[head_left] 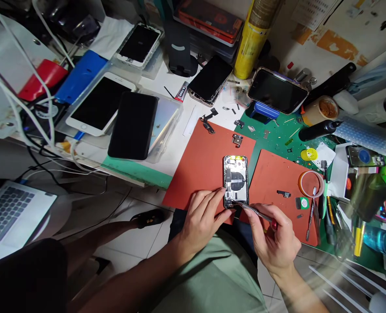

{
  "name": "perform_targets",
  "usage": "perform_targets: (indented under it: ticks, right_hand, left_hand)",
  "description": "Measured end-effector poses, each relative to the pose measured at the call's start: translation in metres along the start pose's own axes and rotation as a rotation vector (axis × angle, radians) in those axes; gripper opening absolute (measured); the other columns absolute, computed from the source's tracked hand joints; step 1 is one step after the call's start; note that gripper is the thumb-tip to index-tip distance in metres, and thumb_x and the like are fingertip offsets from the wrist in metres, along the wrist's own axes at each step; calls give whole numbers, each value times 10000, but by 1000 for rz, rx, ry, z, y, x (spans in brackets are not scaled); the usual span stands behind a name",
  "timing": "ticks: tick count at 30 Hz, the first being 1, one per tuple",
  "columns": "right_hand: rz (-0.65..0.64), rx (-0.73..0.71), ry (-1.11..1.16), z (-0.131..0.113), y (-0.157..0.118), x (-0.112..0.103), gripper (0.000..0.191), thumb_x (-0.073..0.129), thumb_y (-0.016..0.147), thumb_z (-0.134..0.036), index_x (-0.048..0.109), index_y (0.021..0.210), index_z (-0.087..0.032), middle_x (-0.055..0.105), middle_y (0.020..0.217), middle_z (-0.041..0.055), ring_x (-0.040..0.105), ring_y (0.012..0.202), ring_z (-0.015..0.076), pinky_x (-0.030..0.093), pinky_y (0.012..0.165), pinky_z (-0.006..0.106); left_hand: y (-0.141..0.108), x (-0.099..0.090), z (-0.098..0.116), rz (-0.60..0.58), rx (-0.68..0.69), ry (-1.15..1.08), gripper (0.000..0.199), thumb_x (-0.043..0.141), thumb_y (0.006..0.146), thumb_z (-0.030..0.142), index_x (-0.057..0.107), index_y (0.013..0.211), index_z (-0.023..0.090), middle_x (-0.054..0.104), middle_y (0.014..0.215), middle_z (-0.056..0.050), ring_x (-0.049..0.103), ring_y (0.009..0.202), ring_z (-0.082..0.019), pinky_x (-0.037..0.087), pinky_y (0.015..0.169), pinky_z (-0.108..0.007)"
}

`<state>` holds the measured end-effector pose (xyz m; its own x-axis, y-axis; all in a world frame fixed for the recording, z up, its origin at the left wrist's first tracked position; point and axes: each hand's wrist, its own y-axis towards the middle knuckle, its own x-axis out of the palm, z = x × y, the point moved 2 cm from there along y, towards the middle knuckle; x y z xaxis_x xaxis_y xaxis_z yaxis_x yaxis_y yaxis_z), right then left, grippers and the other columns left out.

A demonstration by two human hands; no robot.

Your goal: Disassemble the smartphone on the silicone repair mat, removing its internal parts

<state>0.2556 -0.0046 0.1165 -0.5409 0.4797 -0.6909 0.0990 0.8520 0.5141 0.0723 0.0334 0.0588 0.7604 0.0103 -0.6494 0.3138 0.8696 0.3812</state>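
An opened phone point(238, 180) lies upright in view on a red-brown mat point(193, 165), its inner parts exposed. My left hand point(207, 215) holds the phone's lower left edge between fingers and thumb. In my right hand point(274, 234) is a thin metal tool point(256, 211) with a red end, its tip at the bottom of the phone's inside. Small loose parts, among them a metal bracket piece point(237, 140) and a dark part point(207, 124), lie above the phone.
A second red-brown mat point(271, 178) on the right holds a tape ring point(311, 183) and a thin metal pick point(311, 217). Several phones, a yellow cylinder point(250, 48) and a propped phone point(277, 92) stand behind. At left are a laptop point(13, 217) and another person's leg point(104, 239).
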Motion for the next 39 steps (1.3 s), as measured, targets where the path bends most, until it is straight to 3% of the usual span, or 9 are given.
perform_targets:
  ticks: [5,9,12,17,22,25,28,31,39]
  right_hand:
    - [-19,-34,-2,-4,7,1,476,830,941,-109,629,1365,-192,830,953,27,817,737,159,658,686,235]
    - [-57,-108,-80,-8,15,-1,396,813,974,-166,629,1323,-202,807,864,3,760,636,141,612,609,254]
    - [-207,-183,-94,-10,23,-1,347,733,1016,-143,611,1332,-216,764,831,-6,678,593,134,565,584,290]
    - [-472,-268,10,-14,37,1,333,507,1057,-46,557,1368,-152,691,897,57,627,752,181,537,668,334]
    - [-453,-342,-119,-22,50,4,189,460,1088,-93,603,1190,-161,585,755,1,510,649,171,416,595,335]
    - [-511,-376,-122,-30,52,6,211,414,1091,-95,612,1106,-167,581,779,18,518,690,188,430,626,349]
    - [-493,-332,-203,-33,53,9,171,461,1076,-120,613,1133,-173,583,794,16,525,702,200,433,632,357]
    - [-429,-306,-285,-33,54,13,169,484,1052,-116,607,1144,-189,558,739,-19,474,611,182,354,563,352]
    - [-453,-266,-259,-31,49,15,187,549,1000,-161,591,1178,-198,560,756,-18,460,593,175,295,551,328]
  left_hand:
    - [0,-1,0,3,6,8,665,815,960,209,510,1547,144,763,1258,-149,672,1090,-285,555,981,-432]
    - [1,-1,0,-1,10,14,647,793,972,184,505,1550,149,768,1217,-141,677,1084,-283,561,974,-429]
    - [1,-1,0,0,2,13,626,763,993,179,497,1559,167,775,1188,-133,688,1076,-277,566,967,-426]
    - [2,-1,-1,14,8,21,607,766,1004,228,505,1549,174,786,1141,-125,695,1022,-266,575,930,-412]
    - [2,-3,-3,39,14,13,584,735,1025,235,508,1562,197,788,1143,-120,713,1000,-256,578,923,-400]
    - [1,-3,-5,60,2,-10,527,681,1048,199,536,1554,224,785,1153,-108,718,1018,-254,576,955,-405]
    - [1,-2,-8,81,36,20,532,683,1037,156,552,1546,230,786,1188,-103,708,1024,-258,569,968,-408]
    - [1,0,-13,66,92,80,568,698,1009,112,549,1549,207,791,1130,-96,692,972,-263,566,921,-402]
    - [3,-1,-14,58,120,62,569,642,1011,75,550,1552,224,764,1097,-76,684,973,-255,573,919,-394]
